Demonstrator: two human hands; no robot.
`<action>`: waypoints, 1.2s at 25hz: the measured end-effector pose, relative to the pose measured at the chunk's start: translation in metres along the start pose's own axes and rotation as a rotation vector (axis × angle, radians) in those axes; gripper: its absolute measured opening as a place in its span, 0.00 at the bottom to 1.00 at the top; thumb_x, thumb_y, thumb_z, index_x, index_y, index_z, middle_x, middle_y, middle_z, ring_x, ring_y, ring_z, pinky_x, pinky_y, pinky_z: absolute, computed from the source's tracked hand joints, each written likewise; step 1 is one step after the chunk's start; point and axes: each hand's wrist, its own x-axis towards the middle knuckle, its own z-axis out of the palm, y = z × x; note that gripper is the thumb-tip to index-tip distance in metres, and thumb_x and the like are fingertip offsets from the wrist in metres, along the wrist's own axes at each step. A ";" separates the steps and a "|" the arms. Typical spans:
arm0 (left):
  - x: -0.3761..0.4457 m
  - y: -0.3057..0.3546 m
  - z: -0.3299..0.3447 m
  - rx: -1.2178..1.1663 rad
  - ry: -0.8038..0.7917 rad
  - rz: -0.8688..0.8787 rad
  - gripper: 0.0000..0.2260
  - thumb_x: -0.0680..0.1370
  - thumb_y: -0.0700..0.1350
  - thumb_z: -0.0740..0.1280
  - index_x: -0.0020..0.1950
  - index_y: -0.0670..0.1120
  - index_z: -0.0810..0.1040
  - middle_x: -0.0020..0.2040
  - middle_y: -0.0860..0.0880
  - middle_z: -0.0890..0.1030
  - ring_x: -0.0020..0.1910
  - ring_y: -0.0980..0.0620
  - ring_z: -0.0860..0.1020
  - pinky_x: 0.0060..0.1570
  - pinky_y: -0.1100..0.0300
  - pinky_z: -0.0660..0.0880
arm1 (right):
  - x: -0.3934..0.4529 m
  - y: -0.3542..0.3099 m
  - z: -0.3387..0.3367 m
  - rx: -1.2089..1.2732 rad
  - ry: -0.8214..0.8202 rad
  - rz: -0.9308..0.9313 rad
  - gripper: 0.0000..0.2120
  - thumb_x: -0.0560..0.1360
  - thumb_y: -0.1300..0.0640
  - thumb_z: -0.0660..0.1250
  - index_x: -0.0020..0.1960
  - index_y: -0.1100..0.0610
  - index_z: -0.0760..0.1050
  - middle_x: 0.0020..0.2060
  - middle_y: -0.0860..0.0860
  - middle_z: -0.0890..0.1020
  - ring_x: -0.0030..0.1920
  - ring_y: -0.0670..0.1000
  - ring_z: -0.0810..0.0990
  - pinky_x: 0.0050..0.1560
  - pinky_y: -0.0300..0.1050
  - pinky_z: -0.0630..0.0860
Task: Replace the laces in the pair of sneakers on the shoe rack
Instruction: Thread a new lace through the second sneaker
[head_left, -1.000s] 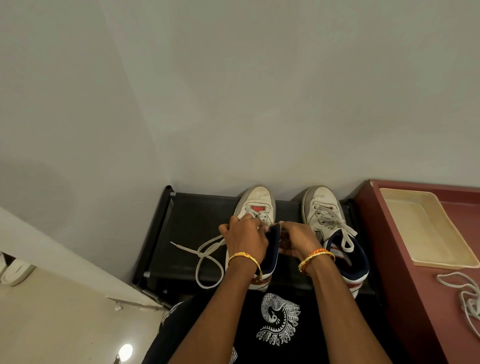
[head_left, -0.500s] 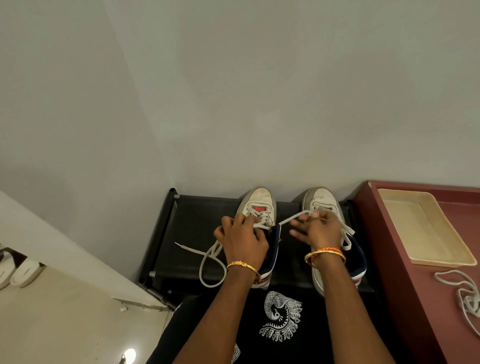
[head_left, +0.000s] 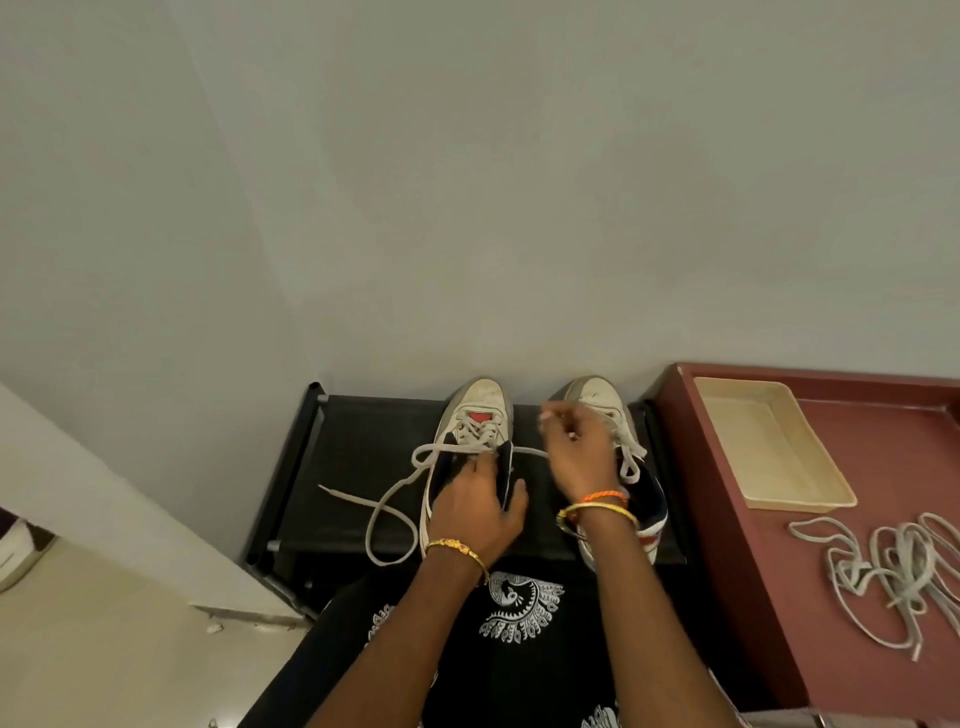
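Item count, head view:

- Sneakers: 2, a left sneaker (head_left: 475, 415) and a right sneaker (head_left: 602, 400), both on 1 black shoe rack (head_left: 353, 467).
- Loose laces on the maroon desk (head_left: 831, 597): 1 tangled pile (head_left: 893, 571); the number of separate laces cannot be determined.
- Trays: 1 cream tray (head_left: 769, 447).
- Hands: 2, a left hand (head_left: 475, 512) and a right hand (head_left: 579, 457).
- Bangles: 1 on the left wrist, 2 on the right.

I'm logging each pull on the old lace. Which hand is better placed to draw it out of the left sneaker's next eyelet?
Probably the right hand: it pinches the lace, raised beside the left sneaker. The left hand grips that sneaker's collar.
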 end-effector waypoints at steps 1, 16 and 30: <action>0.002 -0.003 0.002 0.078 -0.043 -0.028 0.13 0.77 0.52 0.62 0.56 0.45 0.72 0.51 0.46 0.78 0.50 0.46 0.77 0.47 0.55 0.73 | 0.002 0.015 0.009 -0.158 -0.094 0.006 0.06 0.77 0.59 0.64 0.51 0.57 0.77 0.41 0.50 0.79 0.43 0.49 0.77 0.45 0.39 0.73; 0.006 0.000 -0.004 0.201 -0.246 -0.044 0.16 0.81 0.48 0.56 0.64 0.40 0.68 0.54 0.39 0.79 0.52 0.40 0.79 0.49 0.53 0.74 | 0.018 0.047 0.025 -0.719 -0.415 -0.047 0.08 0.77 0.58 0.61 0.52 0.56 0.77 0.48 0.57 0.82 0.48 0.57 0.79 0.49 0.47 0.75; 0.007 0.001 0.005 0.219 -0.264 -0.136 0.16 0.81 0.46 0.54 0.67 0.41 0.66 0.59 0.41 0.77 0.56 0.43 0.78 0.54 0.53 0.75 | -0.033 -0.084 -0.051 0.787 -0.376 0.111 0.18 0.78 0.66 0.53 0.33 0.57 0.73 0.40 0.51 0.82 0.20 0.42 0.61 0.21 0.32 0.52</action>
